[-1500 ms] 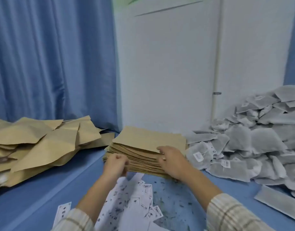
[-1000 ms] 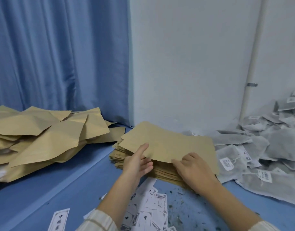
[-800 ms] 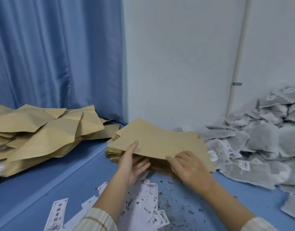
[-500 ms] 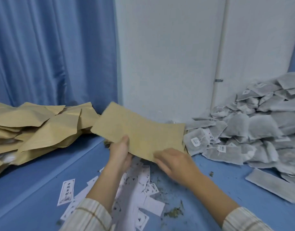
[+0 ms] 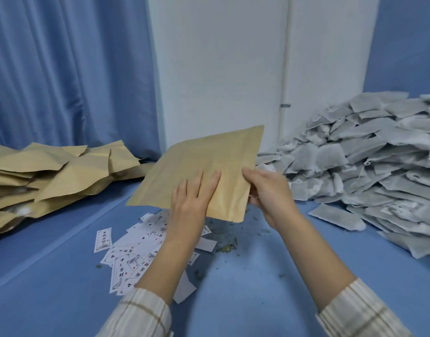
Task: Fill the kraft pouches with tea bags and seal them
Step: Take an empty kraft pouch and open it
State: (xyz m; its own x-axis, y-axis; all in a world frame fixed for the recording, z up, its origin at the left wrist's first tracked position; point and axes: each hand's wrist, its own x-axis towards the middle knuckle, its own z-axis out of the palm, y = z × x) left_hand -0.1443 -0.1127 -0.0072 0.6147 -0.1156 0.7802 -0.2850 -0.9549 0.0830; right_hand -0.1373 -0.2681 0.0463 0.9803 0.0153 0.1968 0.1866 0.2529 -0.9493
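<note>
I see one flat kraft pouch [image 5: 204,166] held up off the blue worktop [image 5: 245,276], tilted, above its middle. The left hand [image 5: 192,203] lies on the pouch's near face with its fingers straight and spread, pressing on the paper. The right hand [image 5: 269,190] pinches the pouch's right edge, thumb in front and the other fingers curled behind. A heap of grey tea bags [image 5: 367,161] fills the worktop's right side. A pile of kraft pouches [image 5: 51,173] sits at the left edge by the blue curtain [image 5: 63,69]. Printed paper labels [image 5: 131,251] and loose tea crumbs [image 5: 226,246] lie scattered under the hands.
</note>
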